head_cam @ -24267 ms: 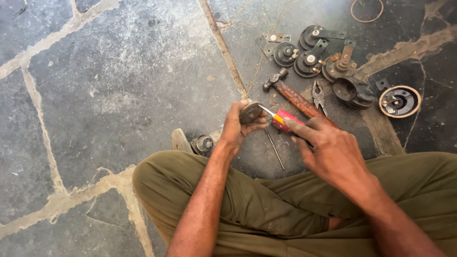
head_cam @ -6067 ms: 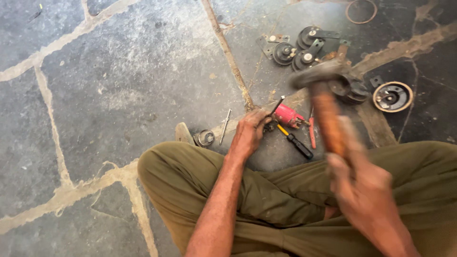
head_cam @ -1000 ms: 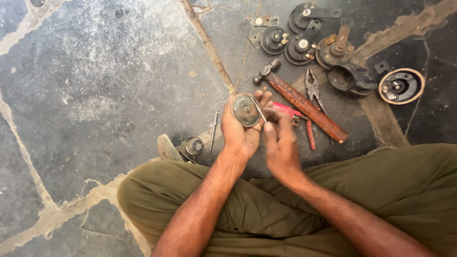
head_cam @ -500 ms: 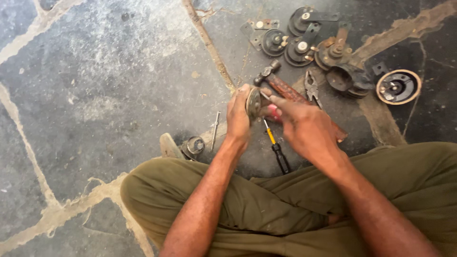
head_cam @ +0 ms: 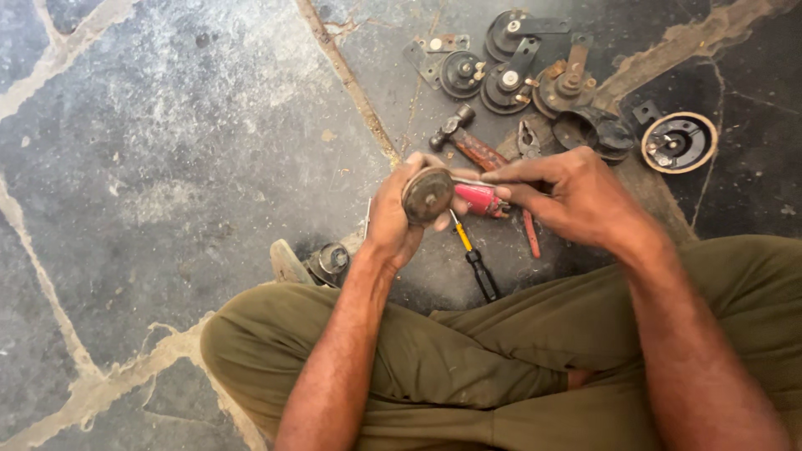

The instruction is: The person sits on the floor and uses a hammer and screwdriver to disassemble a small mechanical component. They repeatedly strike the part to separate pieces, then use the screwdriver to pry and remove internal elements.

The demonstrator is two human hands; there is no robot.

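Hands meet above the stone floor (head_cam: 167,167), in front of the person's crossed legs in olive trousers (head_cam: 468,376). The left hand (head_cam: 393,221) is clenched around a round rusty metal disc part (head_cam: 428,194), held on edge with its face turned toward the camera. The right hand (head_cam: 576,196) grips a red-handled screwdriver (head_cam: 480,199) with thumb and fingers, its shaft pointing into the side of the disc, where the tip is hidden.

Just below the disc, a yellow-and-black screwdriver (head_cam: 476,259) lies on the floor. Beyond the disc lies a hammer with a rusty handle (head_cam: 468,142), and to the right of its handle a pair of pliers (head_cam: 528,142). Farther beyond the disc sits a cluster of similar dark round horn-like units with brackets (head_cam: 518,67), and to the far right of the disc an opened round housing with a pale rim (head_cam: 678,142). Below and to the left of the disc, by the knee, rests a small round metal piece (head_cam: 332,259).

As a judgement, the work on the disc looks midway: the tool is engaged with the part, nothing has visibly come off it, and several units beyond lie in mixed states, at least one open.
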